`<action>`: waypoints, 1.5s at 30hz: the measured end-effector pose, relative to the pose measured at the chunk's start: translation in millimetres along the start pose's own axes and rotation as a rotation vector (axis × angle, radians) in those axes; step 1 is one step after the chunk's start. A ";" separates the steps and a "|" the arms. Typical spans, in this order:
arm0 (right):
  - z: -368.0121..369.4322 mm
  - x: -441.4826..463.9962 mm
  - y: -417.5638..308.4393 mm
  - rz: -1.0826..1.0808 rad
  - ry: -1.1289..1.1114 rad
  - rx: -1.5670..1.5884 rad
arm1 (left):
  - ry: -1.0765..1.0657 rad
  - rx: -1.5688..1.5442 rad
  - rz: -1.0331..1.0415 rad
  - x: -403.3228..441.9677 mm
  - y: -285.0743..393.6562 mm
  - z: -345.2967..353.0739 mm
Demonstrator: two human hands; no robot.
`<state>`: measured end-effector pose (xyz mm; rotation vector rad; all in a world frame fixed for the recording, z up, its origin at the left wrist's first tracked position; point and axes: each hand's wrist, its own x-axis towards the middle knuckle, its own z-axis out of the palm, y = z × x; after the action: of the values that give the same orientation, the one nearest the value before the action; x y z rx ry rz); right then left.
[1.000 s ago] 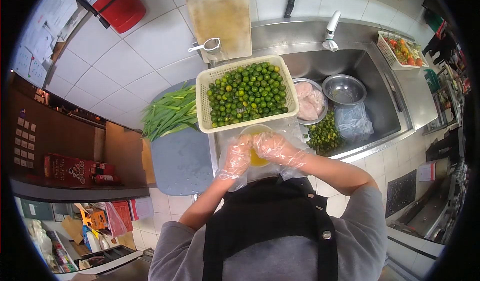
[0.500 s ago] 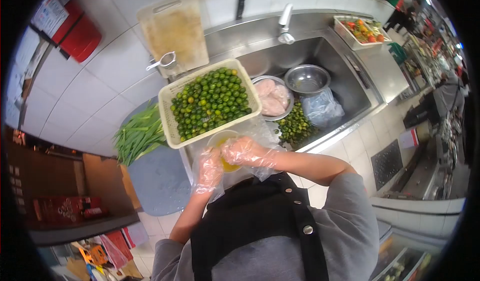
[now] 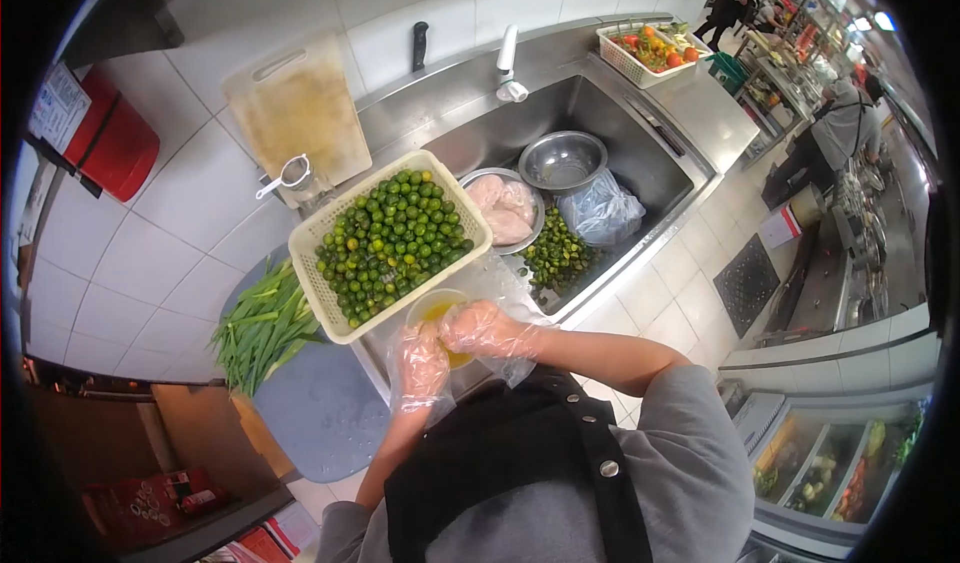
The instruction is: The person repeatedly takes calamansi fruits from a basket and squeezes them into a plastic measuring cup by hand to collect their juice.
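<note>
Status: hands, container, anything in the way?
Left hand and right hand, gloved, together over container; grip hidden. Yellow liquid inside. Fruit basket close beyond; nothing visibly blocking the hands.

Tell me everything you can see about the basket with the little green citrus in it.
The basket is cream-coloured, rectangular with rounded corners, and looks like plastic, with small perforations in its walls and a smooth rim. It stands upright, heaped with small green citrus fruits, a few yellowish; they hide its floor. It sits between the cutting board and the clear container, with spring onions at its left edge. Neither hand appears to touch it. Its underside is hidden.
</note>
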<state>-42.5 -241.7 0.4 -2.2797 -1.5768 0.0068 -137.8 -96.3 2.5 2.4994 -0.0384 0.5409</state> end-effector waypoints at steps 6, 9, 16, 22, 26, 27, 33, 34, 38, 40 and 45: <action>-7.3 0.4 -10.4 0.029 0.151 -0.053 | -0.039 0.033 0.002 1.2 2.3 -0.7; 3.4 -0.4 -8.8 0.056 0.279 0.107 | -0.038 0.050 -0.033 -1.1 7.0 -1.3; 21.4 1.4 7.9 -0.027 0.124 0.221 | 0.080 -0.055 0.000 -8.9 3.3 -1.0; 9.9 9.0 10.7 -0.002 -0.039 0.446 | 0.160 -0.057 -0.092 -18.0 0.7 5.7; -9.4 11.1 1.7 0.059 -0.070 0.514 | 0.255 -0.261 -0.234 -15.9 6.8 -0.2; -15.9 11.3 -3.1 0.212 -0.113 0.633 | 0.235 -0.292 -0.243 -12.9 9.9 -6.7; -17.6 11.5 -21.0 0.264 0.089 0.783 | 0.143 -0.331 -0.513 -5.9 22.8 -30.4; -16.9 11.9 -23.7 0.271 0.096 0.779 | 0.138 -0.335 -0.505 -6.4 19.2 -29.8; -32.2 11.6 -37.2 0.482 0.109 0.812 | 0.182 -0.142 -0.099 -4.6 15.1 -26.2; -53.9 7.4 -39.9 0.658 0.135 1.015 | 0.190 -0.150 -0.115 -4.1 23.1 -23.1; -73.6 -17.1 22.8 0.600 0.831 0.644 | 0.190 -0.103 -0.059 -1.7 27.9 -23.6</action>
<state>-12.9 -285.8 58.8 -1.7704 -0.3677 -0.2138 -152.0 -106.9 34.4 2.3321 0.0781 0.7299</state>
